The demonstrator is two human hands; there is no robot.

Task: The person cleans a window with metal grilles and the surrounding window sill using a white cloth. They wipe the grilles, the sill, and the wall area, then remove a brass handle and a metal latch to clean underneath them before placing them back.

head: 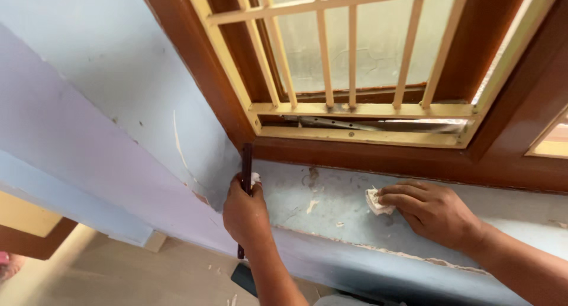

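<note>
two bare hands and forearms in view, no sleeves, gloves, rings, watch or bands on either. left hand [244,214] sits lower centre of the frame, seen from the back, its forearm running down to the bottom edge. right hand [431,211] sits centre right, knuckles and all four fingers showing, short trimmed nails; its forearm leaves at the lower right corner. fine hair shows on the right forearm. no other body part visible.

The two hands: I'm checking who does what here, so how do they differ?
The left hand is fisted around a dark brown strip held upright; the right hand lies flat, fingers pressing a white wad onto the ledge. The left is at the ledge's corner, the right further along. Both are bare.
</note>
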